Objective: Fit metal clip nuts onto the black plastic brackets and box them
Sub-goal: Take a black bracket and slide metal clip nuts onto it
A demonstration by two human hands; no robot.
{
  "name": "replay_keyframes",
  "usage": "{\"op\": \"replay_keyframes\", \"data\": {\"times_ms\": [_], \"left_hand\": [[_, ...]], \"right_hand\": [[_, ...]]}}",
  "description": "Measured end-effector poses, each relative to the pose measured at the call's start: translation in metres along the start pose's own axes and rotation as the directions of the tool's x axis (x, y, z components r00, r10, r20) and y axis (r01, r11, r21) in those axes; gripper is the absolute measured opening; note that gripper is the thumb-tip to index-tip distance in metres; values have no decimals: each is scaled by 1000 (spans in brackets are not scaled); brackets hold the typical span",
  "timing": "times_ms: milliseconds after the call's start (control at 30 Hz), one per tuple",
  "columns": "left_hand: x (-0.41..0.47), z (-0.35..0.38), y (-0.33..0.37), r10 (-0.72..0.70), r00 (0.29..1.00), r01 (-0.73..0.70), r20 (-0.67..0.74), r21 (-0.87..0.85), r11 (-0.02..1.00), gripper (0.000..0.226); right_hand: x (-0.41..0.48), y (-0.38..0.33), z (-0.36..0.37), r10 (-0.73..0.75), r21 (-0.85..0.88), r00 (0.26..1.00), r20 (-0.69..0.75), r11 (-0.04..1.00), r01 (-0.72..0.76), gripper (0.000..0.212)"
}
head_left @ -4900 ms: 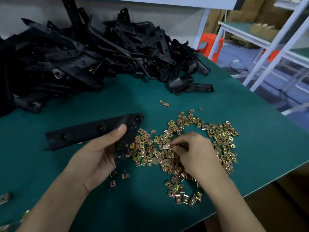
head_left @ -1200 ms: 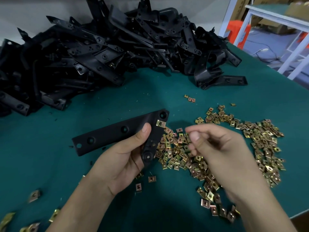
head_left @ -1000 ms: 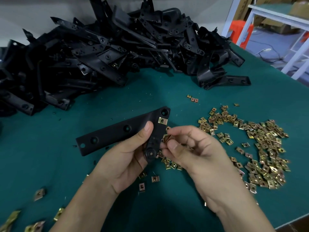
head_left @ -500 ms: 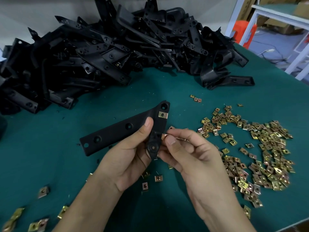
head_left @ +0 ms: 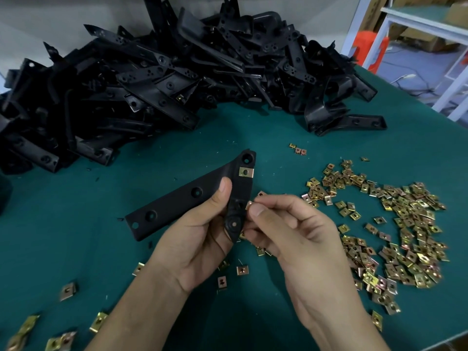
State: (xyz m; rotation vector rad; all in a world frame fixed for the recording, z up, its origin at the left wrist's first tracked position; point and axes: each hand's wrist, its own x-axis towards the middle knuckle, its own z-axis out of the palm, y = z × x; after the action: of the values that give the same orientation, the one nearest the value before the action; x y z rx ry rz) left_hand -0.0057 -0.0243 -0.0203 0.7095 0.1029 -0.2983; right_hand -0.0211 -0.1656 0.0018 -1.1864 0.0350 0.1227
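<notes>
My left hand [head_left: 200, 239] grips a black plastic bracket [head_left: 182, 201] at its bend, thumb on the front face. One brass clip nut [head_left: 246, 172] sits fitted near the bracket's upper end. My right hand [head_left: 291, 231] pinches a second clip nut [head_left: 249, 204] between thumb and forefinger, touching the bracket's right edge near its lower hole. A spread of loose clip nuts [head_left: 395, 229] lies on the green table to the right.
A big heap of black brackets [head_left: 177, 67] fills the back of the green table [head_left: 76, 198]. Stray clip nuts [head_left: 68, 291] lie at the front left and below my hands. White shelving [head_left: 430, 46] and a red stool [head_left: 367, 46] stand beyond the table's right edge.
My right hand took a clip nut from the pile and brought it left to the bracket's edge. One nut was fitted near the bracket's top since the earliest frame. My left hand kept holding the bracket.
</notes>
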Motion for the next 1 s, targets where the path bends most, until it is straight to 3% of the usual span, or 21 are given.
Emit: {"op": "replay_keyframes", "data": {"times_ms": [167,267,400,600,733,933,1000], "left_hand": [[1,-2,0,-10,1000,9,-23,-19,1000,57],[1,-4,0,-16,999,18,40,-47,999,50],[1,-4,-2,-35,999,35,39,-5,999,56],[1,-1,-3,-30,998,31,48,-30,999,33],[-1,-1,-3,-39,996,43,75,-49,998,30],[-2,4,-7,-78,994,77,74,16,997,60],[-2,3,-7,-82,995,81,56,23,996,56]], "right_hand": [[-2,-1,2,18,79,1000,17,997,-19,13],[-3,-1,4,5,87,1000,5,996,-5,12],[-3,-1,4,7,74,1000,20,997,-9,15],[0,-4,-2,47,26,996,80,998,-49,17],[5,-8,-8,144,83,982,124,984,-155,34],[7,-8,-10,100,-13,982,158,995,-99,31],[7,-7,-10,96,-13,981,167,995,-95,27]]}}
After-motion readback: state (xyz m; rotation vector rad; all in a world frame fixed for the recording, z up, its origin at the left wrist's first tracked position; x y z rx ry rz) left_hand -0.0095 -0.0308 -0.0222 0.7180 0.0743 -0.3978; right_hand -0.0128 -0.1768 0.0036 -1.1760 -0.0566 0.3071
